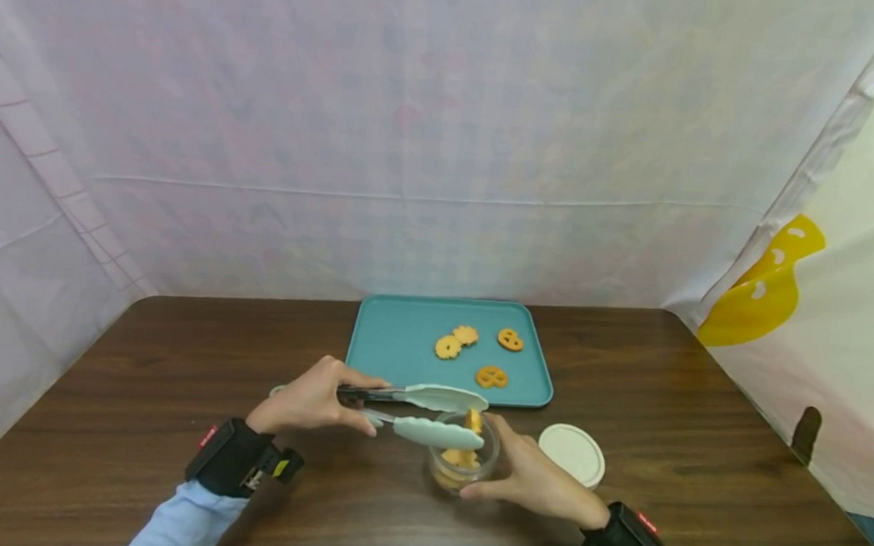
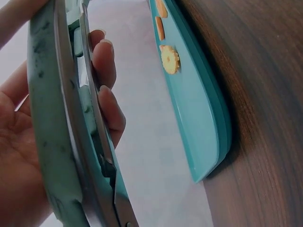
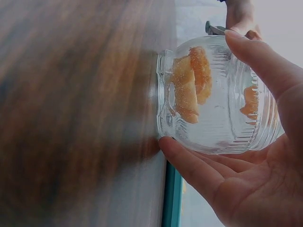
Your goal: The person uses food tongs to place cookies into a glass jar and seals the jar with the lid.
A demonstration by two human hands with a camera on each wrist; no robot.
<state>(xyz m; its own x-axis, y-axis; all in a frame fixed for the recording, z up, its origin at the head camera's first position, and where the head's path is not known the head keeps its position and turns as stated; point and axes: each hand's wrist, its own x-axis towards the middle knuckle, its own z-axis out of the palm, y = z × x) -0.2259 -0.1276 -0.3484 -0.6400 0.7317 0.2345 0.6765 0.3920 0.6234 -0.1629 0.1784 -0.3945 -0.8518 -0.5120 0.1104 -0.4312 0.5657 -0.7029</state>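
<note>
My left hand (image 1: 314,397) grips a pair of metal tongs (image 1: 438,433) with pale mint tips; in the left wrist view its fingers wrap the tongs' handles (image 2: 52,118). Between the tips, at the mouth of a clear glass jar (image 3: 215,132), is a yellow-brown cookie (image 1: 475,421). Whether the tips press on it I cannot tell. My right hand (image 1: 526,472) holds the jar from its right side, thumb and fingers around the glass. The jar stands upright on the table. More cookies (image 3: 185,90) lie at its bottom, seen through the glass.
Behind the hands lies a teal tray (image 1: 395,337) with two flower-shaped cookies (image 1: 448,346) and two pretzel-shaped cookies (image 1: 492,377). A round white lid (image 1: 573,455) rests on the brown wooden table (image 1: 669,404), right of the jar. Pale cloth (image 1: 400,137) hangs behind the table.
</note>
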